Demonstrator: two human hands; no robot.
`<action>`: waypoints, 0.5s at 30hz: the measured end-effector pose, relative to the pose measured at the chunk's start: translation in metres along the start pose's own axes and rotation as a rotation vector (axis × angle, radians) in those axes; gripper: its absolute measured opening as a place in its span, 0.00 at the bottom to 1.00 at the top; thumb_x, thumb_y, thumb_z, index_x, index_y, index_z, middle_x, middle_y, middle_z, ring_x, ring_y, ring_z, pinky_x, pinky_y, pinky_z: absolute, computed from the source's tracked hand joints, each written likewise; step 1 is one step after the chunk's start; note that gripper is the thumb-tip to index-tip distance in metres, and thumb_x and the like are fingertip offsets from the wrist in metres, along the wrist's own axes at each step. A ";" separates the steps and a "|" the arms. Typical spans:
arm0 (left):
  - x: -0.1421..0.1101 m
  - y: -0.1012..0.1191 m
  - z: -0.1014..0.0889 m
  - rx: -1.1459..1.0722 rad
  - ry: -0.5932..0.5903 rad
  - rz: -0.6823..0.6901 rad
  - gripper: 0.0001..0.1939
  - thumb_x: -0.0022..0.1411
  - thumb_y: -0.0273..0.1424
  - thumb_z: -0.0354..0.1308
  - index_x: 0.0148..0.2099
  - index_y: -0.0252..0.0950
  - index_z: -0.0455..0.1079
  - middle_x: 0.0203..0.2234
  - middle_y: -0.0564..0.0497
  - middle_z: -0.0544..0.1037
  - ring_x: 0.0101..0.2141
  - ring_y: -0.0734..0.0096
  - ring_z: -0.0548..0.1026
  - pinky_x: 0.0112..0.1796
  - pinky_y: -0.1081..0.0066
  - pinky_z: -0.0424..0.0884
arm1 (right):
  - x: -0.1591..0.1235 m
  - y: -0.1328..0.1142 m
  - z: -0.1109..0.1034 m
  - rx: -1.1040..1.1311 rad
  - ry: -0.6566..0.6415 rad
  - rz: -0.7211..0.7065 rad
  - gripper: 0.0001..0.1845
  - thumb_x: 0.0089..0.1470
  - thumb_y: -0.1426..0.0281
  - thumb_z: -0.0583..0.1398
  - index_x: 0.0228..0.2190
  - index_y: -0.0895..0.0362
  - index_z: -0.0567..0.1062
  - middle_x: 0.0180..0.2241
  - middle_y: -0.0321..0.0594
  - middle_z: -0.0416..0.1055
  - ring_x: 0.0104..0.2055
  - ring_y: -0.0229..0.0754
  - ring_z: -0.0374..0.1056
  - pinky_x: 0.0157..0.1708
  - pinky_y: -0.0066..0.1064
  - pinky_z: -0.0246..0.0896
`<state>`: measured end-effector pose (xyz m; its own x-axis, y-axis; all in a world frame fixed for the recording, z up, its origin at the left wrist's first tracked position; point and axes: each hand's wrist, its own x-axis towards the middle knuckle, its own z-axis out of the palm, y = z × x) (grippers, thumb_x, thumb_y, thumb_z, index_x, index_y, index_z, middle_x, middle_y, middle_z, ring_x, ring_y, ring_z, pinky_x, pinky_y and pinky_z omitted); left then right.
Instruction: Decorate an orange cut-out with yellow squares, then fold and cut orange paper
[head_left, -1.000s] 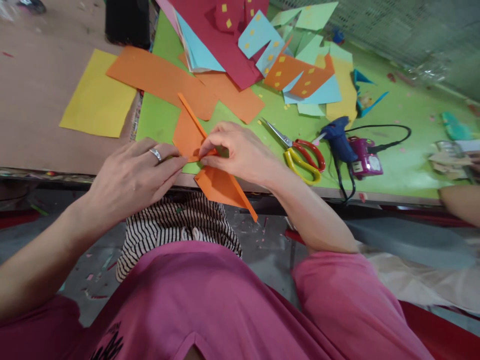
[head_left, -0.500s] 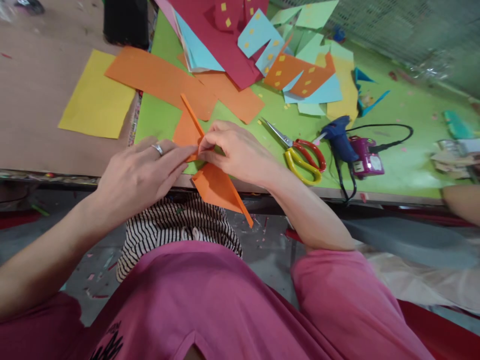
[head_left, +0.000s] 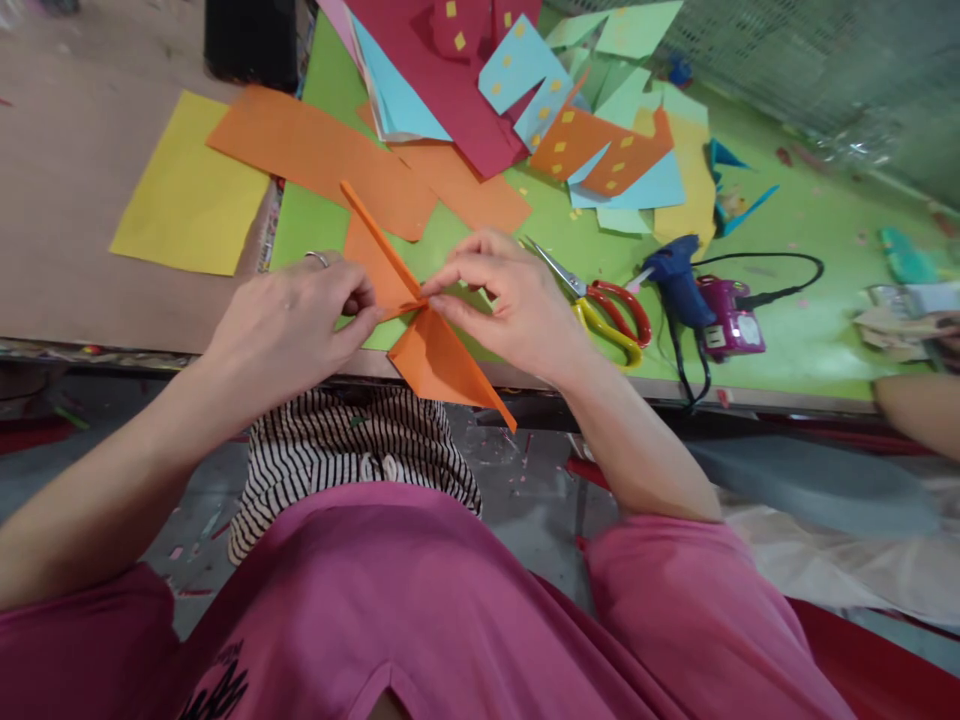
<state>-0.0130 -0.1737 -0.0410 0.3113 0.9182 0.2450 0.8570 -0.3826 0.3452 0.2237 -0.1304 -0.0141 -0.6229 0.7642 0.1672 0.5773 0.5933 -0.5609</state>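
A folded piece of orange paper point(head_left: 442, 360) lies at the table's front edge, one corner reaching out past it. A narrow folded strip runs along its upper right side, and a crease pinches in at its middle. My right hand point(head_left: 517, 305) pinches that strip near the middle between thumb and fingertips. On the paper's left, my left hand point(head_left: 296, 315), with a ring on one finger, is curled with thumb and fingertips closed on the paper's edge by the crease. Scissors point(head_left: 600, 305) with red and yellow handles rest right of my right hand.
Behind lie orange strips point(head_left: 322, 155), a yellow sheet point(head_left: 191, 185), dark red paper point(head_left: 427, 80) and dotted cutouts point(head_left: 600, 150). A blue glue gun point(head_left: 679, 280), its cord and a purple box point(head_left: 731, 315) sit to the right. Another person's arm point(head_left: 919, 410) shows at the right edge.
My right hand has slid right along the folded strip. The left hand's fingers, stretched flat before, have curled in. More of the paper's middle crease shows.
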 end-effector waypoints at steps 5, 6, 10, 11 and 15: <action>0.001 0.002 -0.002 -0.005 -0.043 -0.041 0.11 0.71 0.38 0.53 0.38 0.40 0.70 0.30 0.49 0.78 0.31 0.63 0.76 0.32 0.65 0.70 | -0.004 0.002 0.010 0.004 0.004 -0.040 0.05 0.63 0.70 0.61 0.38 0.55 0.78 0.41 0.41 0.75 0.45 0.45 0.69 0.49 0.40 0.61; 0.002 0.003 -0.004 -0.003 -0.067 -0.054 0.11 0.70 0.38 0.52 0.38 0.40 0.71 0.31 0.49 0.78 0.31 0.62 0.76 0.33 0.65 0.71 | -0.004 0.002 0.012 0.001 0.007 -0.038 0.04 0.63 0.70 0.61 0.38 0.55 0.78 0.40 0.40 0.75 0.44 0.45 0.69 0.49 0.40 0.61; 0.005 0.009 -0.011 0.031 -0.161 -0.111 0.12 0.71 0.38 0.50 0.40 0.39 0.71 0.33 0.47 0.79 0.34 0.61 0.77 0.34 0.65 0.70 | -0.001 0.002 0.015 -0.047 0.015 -0.040 0.06 0.64 0.69 0.60 0.37 0.56 0.77 0.39 0.40 0.74 0.43 0.45 0.69 0.48 0.41 0.62; 0.005 0.010 -0.013 0.042 -0.177 -0.113 0.12 0.71 0.38 0.49 0.41 0.39 0.71 0.34 0.47 0.79 0.34 0.62 0.77 0.33 0.65 0.70 | 0.000 0.001 0.015 -0.063 0.011 -0.045 0.06 0.65 0.69 0.59 0.38 0.55 0.77 0.40 0.40 0.73 0.44 0.45 0.68 0.49 0.42 0.62; 0.003 0.010 -0.014 0.059 -0.183 -0.073 0.13 0.73 0.37 0.49 0.42 0.38 0.71 0.34 0.47 0.78 0.35 0.62 0.76 0.30 0.65 0.66 | 0.002 0.000 0.017 -0.124 -0.008 -0.061 0.07 0.65 0.69 0.58 0.37 0.55 0.77 0.39 0.40 0.73 0.45 0.47 0.69 0.48 0.43 0.63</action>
<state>-0.0089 -0.1761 -0.0240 0.3125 0.9485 0.0512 0.9008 -0.3131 0.3009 0.2137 -0.1326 -0.0274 -0.6625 0.7241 0.1916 0.5987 0.6656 -0.4456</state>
